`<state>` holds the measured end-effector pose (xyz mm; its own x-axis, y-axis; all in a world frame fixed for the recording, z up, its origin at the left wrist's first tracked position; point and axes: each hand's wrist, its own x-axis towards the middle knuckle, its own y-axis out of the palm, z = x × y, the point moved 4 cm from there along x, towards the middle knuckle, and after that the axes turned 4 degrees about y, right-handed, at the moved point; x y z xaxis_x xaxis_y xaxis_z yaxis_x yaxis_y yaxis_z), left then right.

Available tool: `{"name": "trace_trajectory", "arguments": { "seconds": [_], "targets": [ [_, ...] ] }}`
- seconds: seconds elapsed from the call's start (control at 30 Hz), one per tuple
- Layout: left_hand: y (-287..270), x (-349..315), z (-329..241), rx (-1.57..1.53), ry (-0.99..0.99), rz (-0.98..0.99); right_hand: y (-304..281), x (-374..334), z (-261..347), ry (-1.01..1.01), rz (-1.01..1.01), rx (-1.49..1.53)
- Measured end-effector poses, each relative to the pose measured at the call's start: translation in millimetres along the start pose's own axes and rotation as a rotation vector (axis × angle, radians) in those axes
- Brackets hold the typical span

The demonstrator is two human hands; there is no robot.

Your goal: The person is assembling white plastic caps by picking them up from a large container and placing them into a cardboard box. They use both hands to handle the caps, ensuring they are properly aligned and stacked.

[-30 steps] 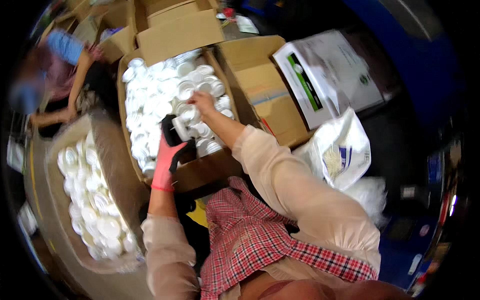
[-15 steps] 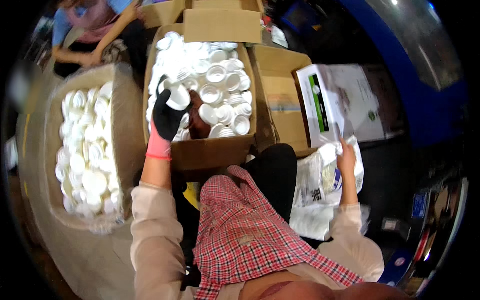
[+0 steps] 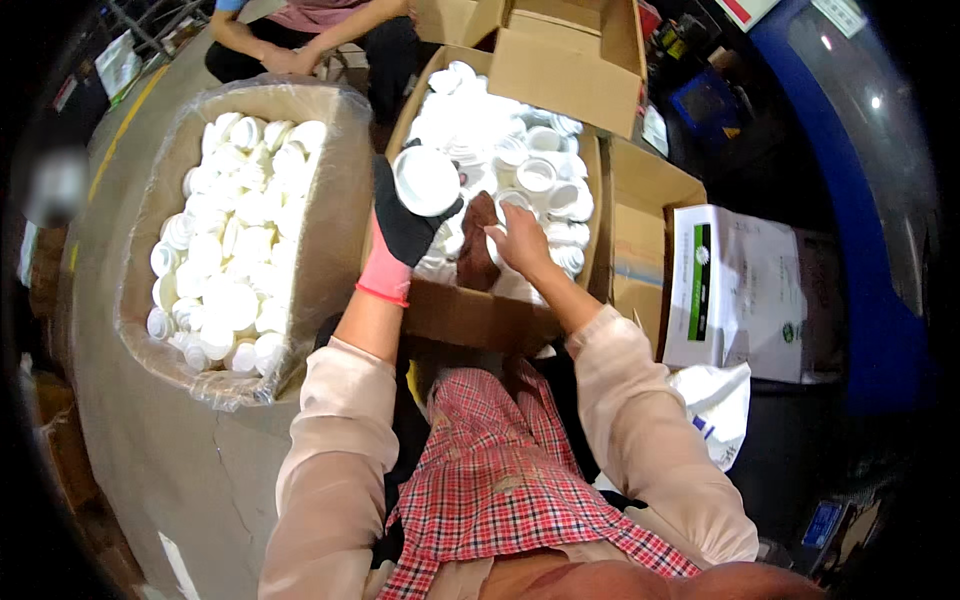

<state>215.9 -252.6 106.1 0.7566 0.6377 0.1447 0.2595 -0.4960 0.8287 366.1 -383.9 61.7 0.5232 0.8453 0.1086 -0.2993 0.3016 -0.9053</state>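
My left hand (image 3: 405, 225), in a black and pink glove, grips a round white plastic lid (image 3: 426, 181) with its broad face toward me. It is above the near left side of a cardboard carton (image 3: 480, 318) heaped with white lids (image 3: 537, 174). My bare right hand (image 3: 522, 240) reaches over the same carton, thumb and fingers apart, its fingertips among the lids. Whether they touch one I cannot make out. Between my hands lies a crumpled brown piece (image 3: 479, 245), perhaps cloth, on the heap.
A plastic-lined carton (image 3: 345, 150) of white lids stands to the left. On the right are an open carton (image 3: 640, 185), a white printed box (image 3: 745, 290) and a white plastic bag (image 3: 722, 408). Another person (image 3: 290, 40) sits beyond, hands together.
My right hand has left the white plastic bag and come over to the lids in the middle carton. The left hand still holds a lid, now turned more face-on. The whole view has shifted.
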Motion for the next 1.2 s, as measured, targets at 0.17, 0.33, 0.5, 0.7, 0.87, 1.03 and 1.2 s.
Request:
{"name": "trace_trajectory", "arguments": {
  "seconds": [0.17,0.33,0.5,0.7,0.87,1.03,1.2],
  "targets": [
    [2.3,-1.0,-13.3,-0.195,-0.1,-0.056,76.2,46.0,-29.7,0.163,0.122,-0.285],
    [-15.0,2.0,-7.9,0.001,0.005,-0.198,61.0,60.6,-51.2,0.094,0.032,0.762],
    [-4.2,0.4,0.6,-0.236,-0.04,-0.13,-5.1,20.7,37.9,0.132,0.372,1.6],
    [-0.5,-2.5,-15.2,0.372,0.151,-0.197,-29.0,21.3,38.4,-0.244,-0.089,1.076],
    [7.8,3.4,4.8,-0.034,-0.009,-0.144,-54.6,-1.4,85.0,-0.526,-0.081,0.676],
    [17.8,-11.6,31.9,-0.271,-0.317,-0.104,-76.6,-19.3,106.8,-0.663,-0.252,0.483],
    [21.8,-26.1,43.9,1.001,0.064,0.118,-92.0,-8.4,96.7,-0.519,-0.41,0.546]
  ]
}}
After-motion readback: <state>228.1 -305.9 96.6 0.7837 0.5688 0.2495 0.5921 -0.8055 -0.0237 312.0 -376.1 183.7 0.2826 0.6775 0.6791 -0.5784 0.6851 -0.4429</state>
